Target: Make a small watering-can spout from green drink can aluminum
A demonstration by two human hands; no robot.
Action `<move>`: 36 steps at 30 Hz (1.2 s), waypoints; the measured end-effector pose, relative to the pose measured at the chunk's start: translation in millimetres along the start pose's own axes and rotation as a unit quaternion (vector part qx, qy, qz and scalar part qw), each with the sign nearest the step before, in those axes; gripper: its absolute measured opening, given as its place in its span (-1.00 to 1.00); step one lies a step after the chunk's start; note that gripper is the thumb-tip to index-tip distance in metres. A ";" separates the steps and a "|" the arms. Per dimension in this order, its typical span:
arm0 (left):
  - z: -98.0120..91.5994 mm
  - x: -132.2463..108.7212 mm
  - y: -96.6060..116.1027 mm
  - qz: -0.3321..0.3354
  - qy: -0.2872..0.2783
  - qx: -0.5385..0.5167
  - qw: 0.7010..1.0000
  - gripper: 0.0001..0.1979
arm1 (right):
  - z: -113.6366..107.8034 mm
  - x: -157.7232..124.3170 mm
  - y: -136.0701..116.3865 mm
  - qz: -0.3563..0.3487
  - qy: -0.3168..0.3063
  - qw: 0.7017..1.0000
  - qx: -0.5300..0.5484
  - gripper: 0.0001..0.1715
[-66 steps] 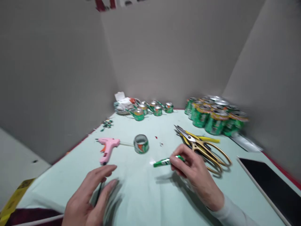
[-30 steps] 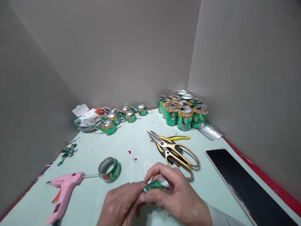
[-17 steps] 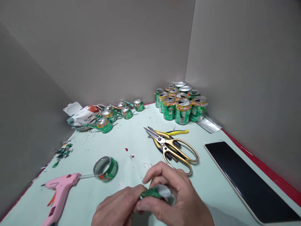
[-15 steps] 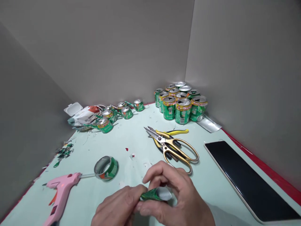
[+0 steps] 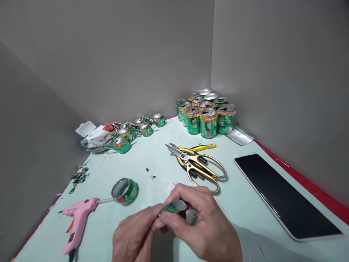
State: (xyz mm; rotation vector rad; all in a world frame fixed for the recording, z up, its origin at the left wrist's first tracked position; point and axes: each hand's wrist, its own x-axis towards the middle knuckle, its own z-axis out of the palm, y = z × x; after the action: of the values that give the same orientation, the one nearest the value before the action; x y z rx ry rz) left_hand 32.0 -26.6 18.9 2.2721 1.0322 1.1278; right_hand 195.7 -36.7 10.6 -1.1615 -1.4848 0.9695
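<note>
Between my two hands is a curled piece of green can metal (image 5: 178, 205), its silvery-grey inner side facing up. My left hand (image 5: 136, 231) pinches its left end, and the thumb and fingers of my right hand (image 5: 205, 222) close around its right part. Much of the piece is hidden by my fingers. Left of my hands a cut can section (image 5: 125, 192) lies on the table. Beyond my right hand, gold-handled scissors (image 5: 196, 162) rest on top of yellow-handled pliers (image 5: 204, 147).
A pink glue gun (image 5: 79, 222) lies at left, its glue stick reaching the cut can section. Several green cans (image 5: 209, 123) stand in the back corner beside a metal sheet (image 5: 240, 135). Cut can pieces (image 5: 122, 144) lie near a wipes pack (image 5: 102, 134). A black-screened tablet (image 5: 286, 198) is at right.
The curled piece has turned in my fingers, its open end now tipped more upward and further left. My right hand has closed in around it. The camera view has shifted slightly.
</note>
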 end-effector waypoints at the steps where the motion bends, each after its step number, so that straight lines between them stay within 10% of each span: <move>1: -0.2 -0.2 -1.6 -0.001 -0.006 -0.004 1.000 -0.77 | -1.0 3.0 -0.3 -0.014 -0.014 1.000 0.024 -0.83; 19: -2.8 8.4 -12.9 -0.051 0.001 -0.011 0.999 -0.64 | 0.7 12.9 15.1 -0.148 0.015 0.989 -0.006 -0.97; 36: -3.2 -0.2 -11.2 0.018 -0.031 0.073 0.997 -0.90 | -4.9 14.6 10.5 -0.139 -0.011 0.989 -0.051 -0.94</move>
State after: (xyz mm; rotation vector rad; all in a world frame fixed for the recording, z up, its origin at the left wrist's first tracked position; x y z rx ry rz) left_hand 24.4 -19.4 13.7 2.4328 1.0865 1.0184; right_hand 201.6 -20.1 4.7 -0.9831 -1.6784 0.7256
